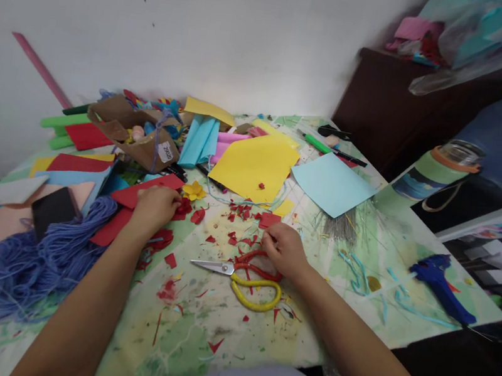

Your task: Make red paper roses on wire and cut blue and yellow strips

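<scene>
My left hand (155,208) rests at the left of the work area with its fingers curled in beside red cut paper pieces (183,208); what its fingertips hold, if anything, is hidden. Under its wrist and behind it lie sheets of red paper (117,227). My right hand (285,249) is closed, thumb against fingers, just above the scissors (238,271), whose handles are red and yellow. The blades lie nearly together, pointing left. A small red paper square (269,220) sits just beyond the right fingers. A yellow paper flower (194,190) lies beyond my left hand.
Red scraps (240,212) litter the table (179,342). Yellow paper (254,166) and light blue paper (333,184) lie at the back, beside thin wires (344,228). Purple yarn (48,264) and a dark phone-like slab (54,212) are left; a blue glue gun (444,288) and bottle (434,172) right.
</scene>
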`<state>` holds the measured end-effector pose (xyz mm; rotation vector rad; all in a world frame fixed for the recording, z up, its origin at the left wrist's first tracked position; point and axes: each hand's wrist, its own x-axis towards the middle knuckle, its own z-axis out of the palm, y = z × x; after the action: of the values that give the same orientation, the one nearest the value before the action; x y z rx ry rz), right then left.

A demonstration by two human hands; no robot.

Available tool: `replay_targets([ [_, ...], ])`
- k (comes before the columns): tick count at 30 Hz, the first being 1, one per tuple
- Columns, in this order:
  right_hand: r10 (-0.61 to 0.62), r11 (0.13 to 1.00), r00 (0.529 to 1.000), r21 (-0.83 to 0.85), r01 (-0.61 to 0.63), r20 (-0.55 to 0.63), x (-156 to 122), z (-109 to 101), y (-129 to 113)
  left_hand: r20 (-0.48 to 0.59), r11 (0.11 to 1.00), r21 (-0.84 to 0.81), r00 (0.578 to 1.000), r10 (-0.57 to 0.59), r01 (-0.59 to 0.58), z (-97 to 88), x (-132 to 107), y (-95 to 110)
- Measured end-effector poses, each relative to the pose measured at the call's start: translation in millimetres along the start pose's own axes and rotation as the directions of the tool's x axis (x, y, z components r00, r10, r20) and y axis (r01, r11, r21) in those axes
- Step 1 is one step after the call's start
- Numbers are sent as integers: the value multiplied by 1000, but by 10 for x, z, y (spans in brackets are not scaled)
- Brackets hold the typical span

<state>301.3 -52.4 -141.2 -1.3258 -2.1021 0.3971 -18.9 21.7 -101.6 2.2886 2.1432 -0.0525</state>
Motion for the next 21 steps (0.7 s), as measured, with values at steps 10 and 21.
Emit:
replay_targets([
  [10,20,999,1000,25,-20,9,4,-10,-9,-33,979,-203,999,-33,26,-100,0,-99],
  [21,-24,997,999,68,27,-49,11,48,49,26,-109,-993,997,72,34,-279,-173,-112],
])
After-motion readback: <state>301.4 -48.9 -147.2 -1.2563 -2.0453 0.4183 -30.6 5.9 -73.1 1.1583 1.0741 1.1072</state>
